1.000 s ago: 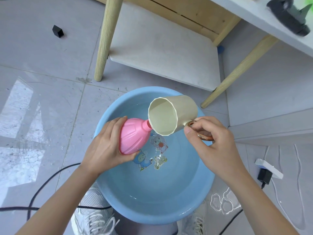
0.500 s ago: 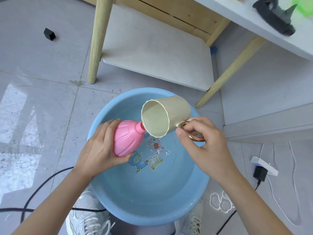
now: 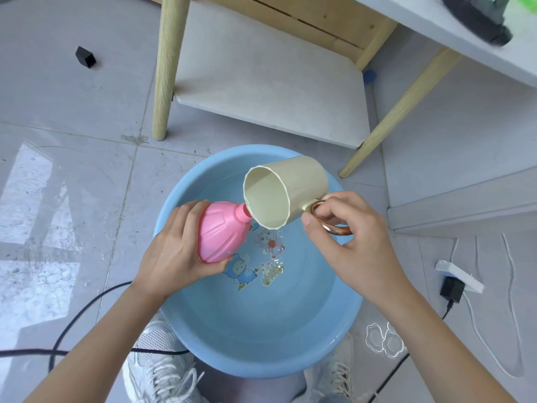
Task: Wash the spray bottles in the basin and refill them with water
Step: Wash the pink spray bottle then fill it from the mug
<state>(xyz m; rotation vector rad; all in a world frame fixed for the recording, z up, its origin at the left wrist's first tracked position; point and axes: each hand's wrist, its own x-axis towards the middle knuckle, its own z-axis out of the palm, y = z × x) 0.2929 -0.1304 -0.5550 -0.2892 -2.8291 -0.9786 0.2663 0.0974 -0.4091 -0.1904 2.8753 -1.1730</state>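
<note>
Floor: grey tiles; blue basin (image 3: pixel 261 330) set between the person's shoes, shallow water in it.
Bottle: pink spray bottle (image 3: pixel 220 237), capless, held tilted over the basin, neck against the mug's lip.
Left hands entry: left hand (image 3: pixel 171 254) is wrapped round the bottle body.
Right hands entry: right hand (image 3: pixel 348 237) pinches the ring handle of the cream mug (image 3: pixel 279 193), which is tipped almost flat.
Flow: cannot be told.
Risk: narrow neck, wide lip, so water is likely lost past the opening.
Risk: a wet bottle could be dropped.
Risk: splashes could reach the power strip (image 3: pixel 459 276) nearby.
Writing: none readable; only cartoon decals (image 3: pixel 255 257) are seen.
</note>
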